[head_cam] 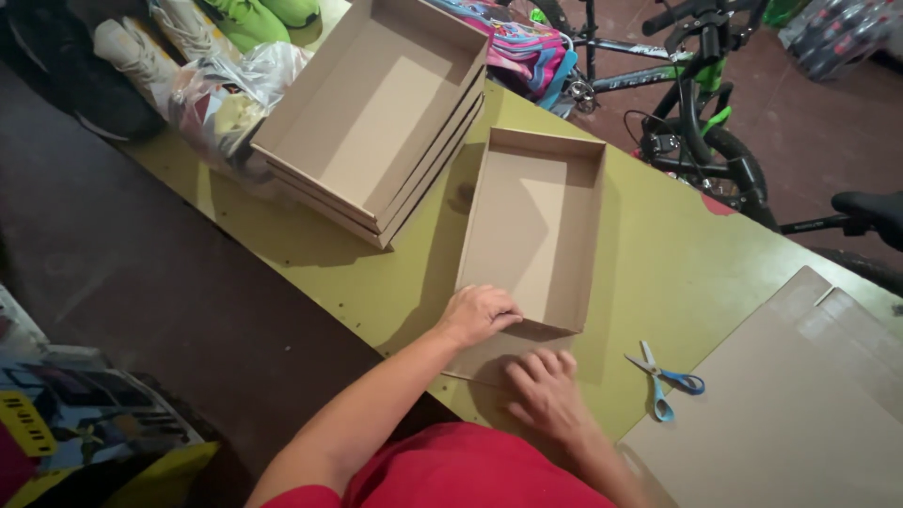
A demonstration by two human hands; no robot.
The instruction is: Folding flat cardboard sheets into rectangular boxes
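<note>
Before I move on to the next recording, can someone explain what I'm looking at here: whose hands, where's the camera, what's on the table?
The one picture comes from a camera on a person's head, looking down. Their left hand grips the near corner of a shallow open brown cardboard box; their right hand presses flat on the box's unfolded near flap. All this lies on an olive-green table. Nearby: a stack of similar cardboard trays, blue-handled scissors, a flat cardboard sheet. Neither hand holds anything loose.
</note>
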